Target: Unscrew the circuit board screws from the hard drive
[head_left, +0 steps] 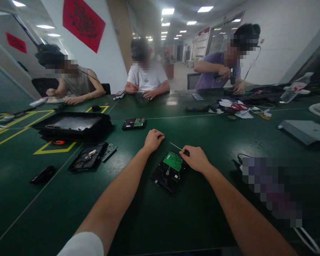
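A hard drive (173, 173) with a green circuit board lies on the green table in front of me, board side up. Beside its upper right corner, my right hand (194, 157) grips a screwdriver (186, 152), whose thin shaft points up and left above the drive. Beyond the drive, my left hand (153, 140) has thumb and fingers pinched together near the tabletop; anything between the fingertips is too small to name. Past that hand lies a second hard drive (134, 123), and to the left an opened black case (86, 156) with a small board (110, 152) beside it.
Stacked black trays (72, 122) stand at the left, with an orange-handled tool (57, 142) near them and a black object (43, 174) closer. A grey box (306, 129), a bottle (296, 87) and cables (240, 106) occupy the right. Three people sit across the table.
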A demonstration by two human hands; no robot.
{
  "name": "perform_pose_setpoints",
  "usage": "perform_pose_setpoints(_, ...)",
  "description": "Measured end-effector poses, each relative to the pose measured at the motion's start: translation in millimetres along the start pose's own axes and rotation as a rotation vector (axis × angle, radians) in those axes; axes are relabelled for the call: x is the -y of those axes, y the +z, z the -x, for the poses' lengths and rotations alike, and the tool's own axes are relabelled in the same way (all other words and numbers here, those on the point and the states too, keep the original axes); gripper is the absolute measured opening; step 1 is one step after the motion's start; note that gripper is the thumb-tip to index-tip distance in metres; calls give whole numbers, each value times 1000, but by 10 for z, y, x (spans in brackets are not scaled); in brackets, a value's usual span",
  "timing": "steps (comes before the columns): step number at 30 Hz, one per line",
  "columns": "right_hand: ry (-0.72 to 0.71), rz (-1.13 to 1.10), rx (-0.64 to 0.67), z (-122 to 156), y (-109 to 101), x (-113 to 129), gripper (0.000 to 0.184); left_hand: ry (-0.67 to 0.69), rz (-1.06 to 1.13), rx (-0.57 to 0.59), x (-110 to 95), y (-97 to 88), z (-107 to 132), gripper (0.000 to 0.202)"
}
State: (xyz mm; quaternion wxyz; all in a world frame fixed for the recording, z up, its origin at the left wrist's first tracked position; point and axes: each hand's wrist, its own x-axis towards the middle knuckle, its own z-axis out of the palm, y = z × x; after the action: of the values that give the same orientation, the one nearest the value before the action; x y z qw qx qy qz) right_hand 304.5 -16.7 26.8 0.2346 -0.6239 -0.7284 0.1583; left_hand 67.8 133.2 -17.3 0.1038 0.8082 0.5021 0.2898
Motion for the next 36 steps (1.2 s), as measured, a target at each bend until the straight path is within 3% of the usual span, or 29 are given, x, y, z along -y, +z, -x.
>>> perform_pose_setpoints(4,-32,-45,45,49,-75,12,19,12,0,2,-16,-5,0,12)
perform_pose_setpoints(9,87,-283,284,130,-168,24,25,-5,11,-7,-14,-46,10,15)
perform_pose_setpoints(15,-12,-411,194,116,-176,-8,25,24,2,50,-49,-52,-4,19)
perform_pose_setpoints(17,-2,-496,257,125,-218,0,33,31,-3,59,-64,-51,-7,18)
perform_pose_setpoints(20,38,-571,411,157,-332,28,65,37,-3,60,-81,-60,-5,16)
perform_pose_setpoints(23,-22,-564,530,180,-440,39,96,39,2,53,-91,-71,-4,14)
perform_pose_setpoints(25,-68,-548,576,184,-482,33,106,34,11,47,-87,-75,-6,12)
perform_pose_setpoints(29,-166,-499,645,176,-509,23,116,5,36,25,-47,-75,-11,9)
perform_pose_setpoints(36,-231,-447,650,170,-450,61,112,-3,52,4,-15,-83,-18,18)
